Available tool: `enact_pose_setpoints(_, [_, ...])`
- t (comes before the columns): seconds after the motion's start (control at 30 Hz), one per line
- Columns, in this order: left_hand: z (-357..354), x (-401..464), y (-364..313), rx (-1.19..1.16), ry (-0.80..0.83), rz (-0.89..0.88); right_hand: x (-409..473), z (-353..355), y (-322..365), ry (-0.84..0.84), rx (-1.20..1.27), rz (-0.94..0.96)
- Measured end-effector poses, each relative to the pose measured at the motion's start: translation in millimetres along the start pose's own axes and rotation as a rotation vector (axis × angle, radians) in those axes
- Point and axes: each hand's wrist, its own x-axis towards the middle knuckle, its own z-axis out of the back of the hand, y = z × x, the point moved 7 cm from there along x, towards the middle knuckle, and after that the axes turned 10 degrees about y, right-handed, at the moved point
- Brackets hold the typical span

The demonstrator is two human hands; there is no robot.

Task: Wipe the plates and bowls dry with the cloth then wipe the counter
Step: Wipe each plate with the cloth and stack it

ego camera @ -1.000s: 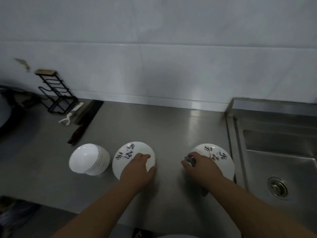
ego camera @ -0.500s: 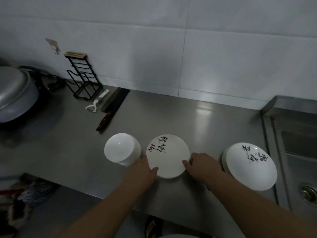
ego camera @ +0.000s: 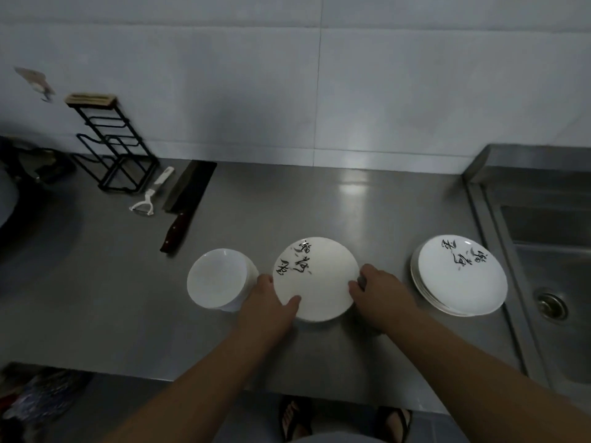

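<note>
Closest to me, both forearms reach over the front edge of the steel counter [ego camera: 319, 206] toward a single white plate [ego camera: 315, 278] with black brush lettering. The left hand [ego camera: 267, 306] grips its near-left rim, thumb lying across the top and the other fingers tucked out of sight beneath, which looks like a hold meant to steady or lift it. The right hand [ego camera: 382, 294] is curled at the plate's right rim, and something small and grey shows between its fingers; I would guess that is the cloth, bunched up ready for wiping, though I cannot tell for sure. Just left of the plate, almost touching it, sits a stack of white bowls [ego camera: 220, 279], and well to the right a stack of lettered plates [ego camera: 460, 276] waits beside the sink [ego camera: 550, 251], probably parked there to keep wiped and unwiped pieces apart. Farther back lie a cleaver [ego camera: 187, 204] and a white peeler [ego camera: 150, 196], with a black wire rack [ego camera: 108, 145] against the tiled wall.
</note>
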Motion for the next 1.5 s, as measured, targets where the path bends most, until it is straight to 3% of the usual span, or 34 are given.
enact_pose_setpoints(0.17, [-4.2,-12.0,-18.9,-0.12,0.003,-0.107,-33.0,15.9,-22.4,-0.105,0.139,-0.077])
enact_pose_setpoints(0.3, [-32.3,-21.7,-39.4,-0.098,0.109,-0.181,-66.1,13.9,-61.0,-0.134,0.251,-0.147])
enact_pose_setpoints(0.47, [-89.5,-36.1,-53.7,-0.046,0.212,-0.251,-97.4,1.2,-121.2,-0.092,0.286,-0.238])
enact_pose_setpoints(0.7, [-154.9,-52.8,-58.4,0.001,0.271,-0.203,-110.1,-20.2,-183.1,-0.013,0.248,-0.292])
enact_pose_setpoints(1.13, [-182.4,-56.4,-38.4,0.091,0.173,-0.153,-99.6,-30.5,-197.9,0.109,0.145,-0.163])
enact_pose_setpoints(1.23, [-175.9,-60.7,-37.9,0.15,0.117,-0.189,-106.5,-14.0,-189.5,-0.005,0.143,-0.135])
enact_pose_setpoints(1.33, [-173.2,-59.6,-37.9,0.349,0.019,-0.279,-111.4,4.1,-161.1,-0.157,0.275,0.063])
enact_pose_setpoints(1.5, [-184.5,-55.1,-30.9,0.536,0.018,-0.388,-102.8,-35.7,-133.7,-0.008,-0.26,0.25])
